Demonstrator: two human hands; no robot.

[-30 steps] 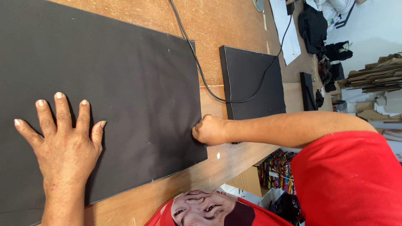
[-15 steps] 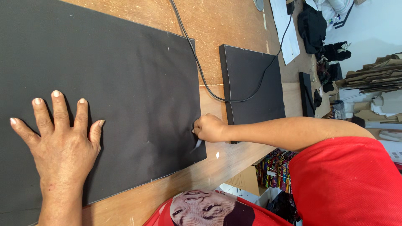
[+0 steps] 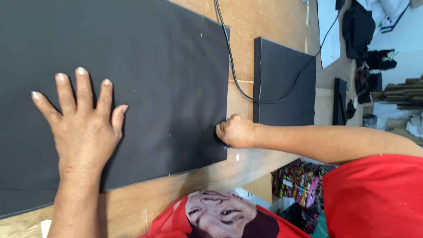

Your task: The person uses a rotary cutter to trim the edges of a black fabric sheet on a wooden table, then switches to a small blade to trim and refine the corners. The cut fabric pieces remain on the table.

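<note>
Left hand [image 3: 83,132] fingers splayed flat | right hand [image 3: 234,131] clenched | matte black sheet [image 3: 167,79]

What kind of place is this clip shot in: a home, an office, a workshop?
Probably a small craft or sewing workshop. A large black sheet lies on a worn wooden worktable, pressed flat by the left hand. Stacked cardboard and colourful fabric crowd the edges.
</note>
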